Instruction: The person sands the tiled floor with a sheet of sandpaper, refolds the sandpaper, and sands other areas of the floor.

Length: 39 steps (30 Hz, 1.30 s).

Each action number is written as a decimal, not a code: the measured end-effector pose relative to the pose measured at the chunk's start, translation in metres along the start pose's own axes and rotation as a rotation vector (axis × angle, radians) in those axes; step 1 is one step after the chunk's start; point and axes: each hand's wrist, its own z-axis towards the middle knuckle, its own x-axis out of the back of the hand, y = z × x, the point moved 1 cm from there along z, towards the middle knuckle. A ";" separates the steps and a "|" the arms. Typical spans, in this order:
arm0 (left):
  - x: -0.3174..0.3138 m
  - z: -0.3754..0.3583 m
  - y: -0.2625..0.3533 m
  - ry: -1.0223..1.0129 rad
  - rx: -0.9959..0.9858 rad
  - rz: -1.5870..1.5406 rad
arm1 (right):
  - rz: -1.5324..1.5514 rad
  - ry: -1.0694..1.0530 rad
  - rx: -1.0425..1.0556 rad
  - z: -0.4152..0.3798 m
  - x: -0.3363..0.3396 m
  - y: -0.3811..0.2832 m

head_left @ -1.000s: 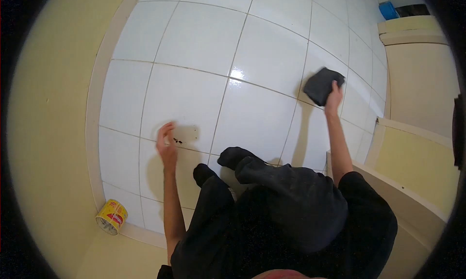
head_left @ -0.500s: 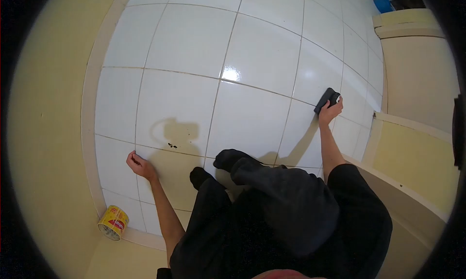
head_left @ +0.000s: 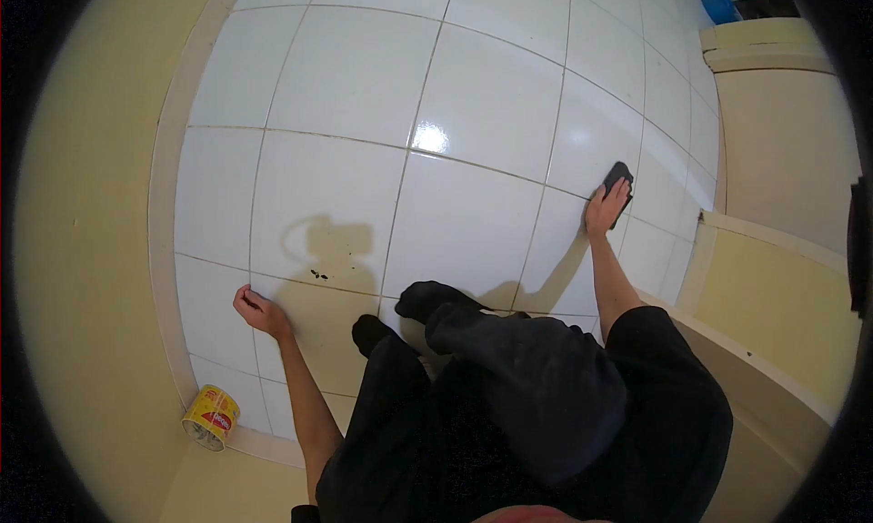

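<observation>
My right hand [head_left: 604, 209] lies over a black oblong block [head_left: 620, 175] on the white tiled floor, its fingers stretched across the top. The block looks like a hand brush, but its underside is hidden. Over on the left, my left hand [head_left: 261, 312] is low above the tiles with its fingers curled in; whatever they may hold is hidden. Between the hands, small dark crumbs [head_left: 318, 275] lie on a tile, near the shadow of my head.
A yellow tub with a red label [head_left: 211, 417] leans in the lower left corner by the wall. My black-socked feet [head_left: 371, 334] are on the floor in the middle. A cream ledge [head_left: 773, 109] runs along the right, with a blue object [head_left: 719, 6] beyond it.
My right hand has shifted from gripping the block's side to lying flat over its top. The block has turned slightly. My left hand and the crumbs are nearly unchanged.
</observation>
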 end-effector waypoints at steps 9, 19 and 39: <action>0.001 -0.001 0.008 -0.004 0.006 0.021 | 0.269 0.043 0.387 0.073 -0.062 -0.116; 0.001 -0.001 0.000 0.004 0.001 0.016 | 0.739 -0.320 0.790 0.004 -0.073 -0.371; 0.000 -0.002 -0.007 0.003 -0.041 0.003 | 0.404 -0.948 0.790 -0.133 0.069 -0.256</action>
